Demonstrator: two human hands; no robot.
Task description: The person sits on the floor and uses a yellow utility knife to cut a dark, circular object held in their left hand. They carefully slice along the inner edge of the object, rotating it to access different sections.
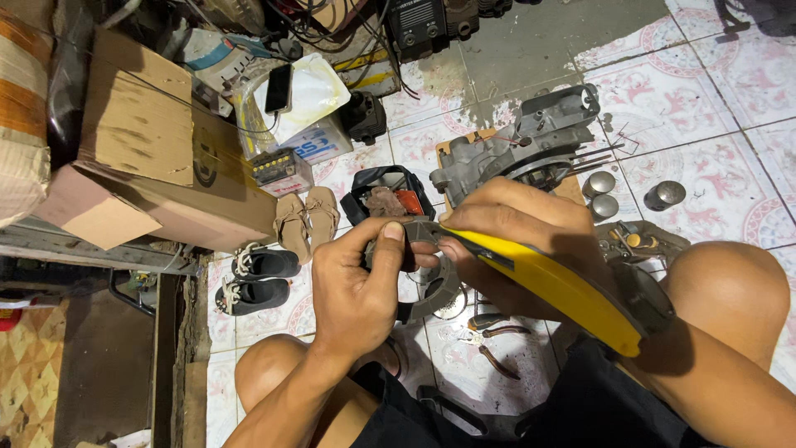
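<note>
Dark grey, flat, ring-shaped metal part sits between both hands, above the knees, over the tiled floor. Left hand is closed on the ring's near edge, thumb pressed flat on its top face, fingers wrapped under. Right hand is closed round a yellow plastic-handled utility knife; handle runs back past the wrist toward the right knee, tip end meets the ring's upper rim just beside the left thumb. Blade itself is too hidden by fingers to make out.

How far along: knife tip is at the rim w/ work underway; judging by the ring's face, which looks dull and patchy, scraping or trimming seems partway at best. Can't tell how much of the surface is cleaned, since the far side is covered by the hands.

Below the grip, on the floor btwn the legs: red-handled pliers. Beyond the right hand: grey cast-metal engine casing on a wooden board, w/ three short metal cylinders just right of it. Beyond the left hand: small black tray holding a rag, then tan sandals and black sneakers further left, near a brown cardboard box.
</note>
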